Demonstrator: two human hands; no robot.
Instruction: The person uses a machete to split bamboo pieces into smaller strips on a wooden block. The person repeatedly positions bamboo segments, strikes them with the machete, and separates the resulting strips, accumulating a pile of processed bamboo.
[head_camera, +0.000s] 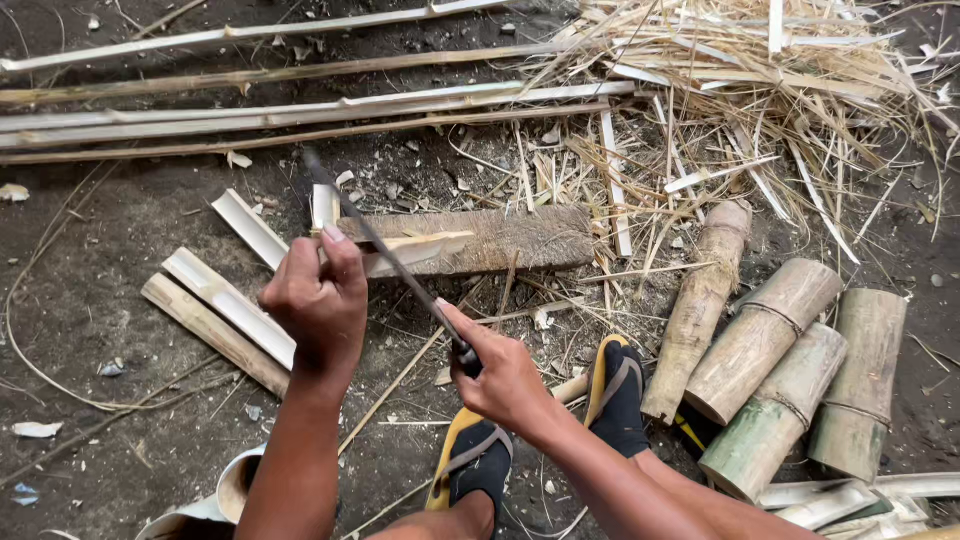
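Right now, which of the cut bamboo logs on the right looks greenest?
The bamboo log second from the right, lowest in the group. Its lower half is plainly green, while the other three logs beside it are tan-brown to dull olive.

One view only, taken from the person's head and aimed steeply down and forward over both forearms at the dirt ground (110, 260). It sits close: the left hand (318, 305) and right hand (500, 375) fill the lower centre, with the feet in sandals (615, 395) at the bottom edge. The far reach of the frame ends at long split bamboo strips (300, 105) and a straw pile (760, 70) along the top.
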